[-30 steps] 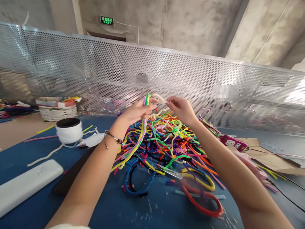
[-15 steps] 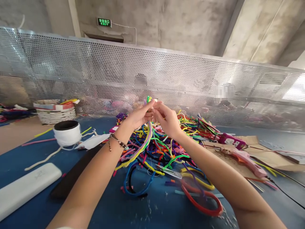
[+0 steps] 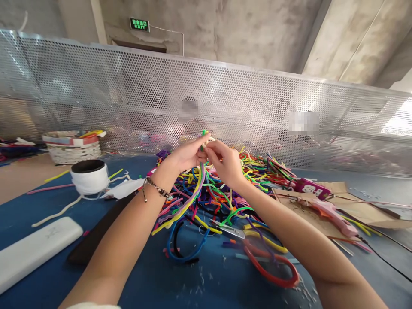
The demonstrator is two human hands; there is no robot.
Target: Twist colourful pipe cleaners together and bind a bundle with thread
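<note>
My left hand (image 3: pixel 188 154) is closed around a bundle of pipe cleaners (image 3: pixel 197 195) in yellow, green and lilac. Their long ends hang down toward the table and short tips poke out above my thumb. My right hand (image 3: pixel 225 161) meets it from the right, its thumb and index finger pinching a cream pipe cleaner (image 3: pixel 210 139) at the top of the bundle. How far the cream one wraps around the others is hidden by my fingers. Beneath both hands spreads a tangled heap of coloured pipe cleaners (image 3: pixel 222 195).
Scissors (image 3: pixel 233 231) lie in front of the heap, near a red pipe-cleaner loop (image 3: pixel 273 279). A pink glue gun (image 3: pixel 334 218) rests on cardboard (image 3: pixel 363 206) to the right. Left are a white-wrapped roll (image 3: pixel 90 180), a white case (image 3: pixel 38 253) and a basket (image 3: pixel 74 150). A perforated metal screen (image 3: pixel 128 94) stands behind.
The cream pipe cleaner now shows more clearly between my fingers, and my right fingers have drawn slightly back from my left thumb. The bundle stays in my left hand. The camera view has shifted slightly.
</note>
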